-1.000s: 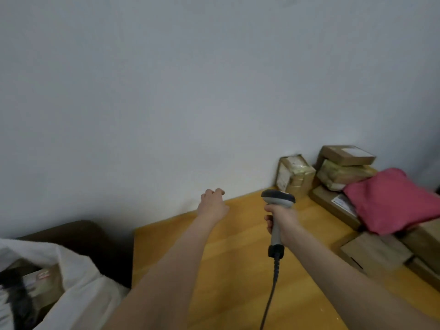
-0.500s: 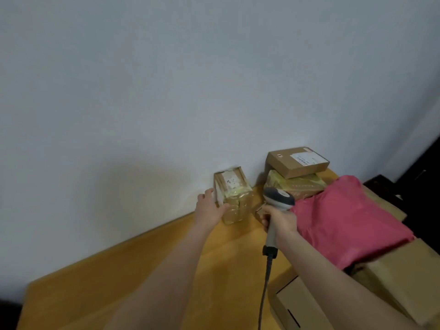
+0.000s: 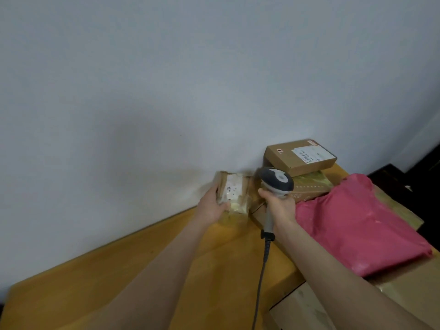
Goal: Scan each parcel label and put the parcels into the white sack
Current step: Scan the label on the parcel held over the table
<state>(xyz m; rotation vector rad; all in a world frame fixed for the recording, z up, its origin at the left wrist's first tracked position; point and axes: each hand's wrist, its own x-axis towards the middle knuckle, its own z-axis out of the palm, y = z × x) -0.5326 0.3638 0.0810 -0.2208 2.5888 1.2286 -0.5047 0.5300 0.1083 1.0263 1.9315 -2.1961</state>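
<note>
Cardboard parcel up for scanning!
Left hand grips it, right hand grips the scanner; right edge of table holds more (sack unseen).

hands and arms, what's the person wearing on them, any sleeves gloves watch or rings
Nothing worn shows. The left hand and right hand have no gloves, and no ring can be made out, though the fingers are slightly blurred. The left forearm and right forearm are uncovered down to the picture's edge: no sleeve, watch, band or marking in view.
</note>
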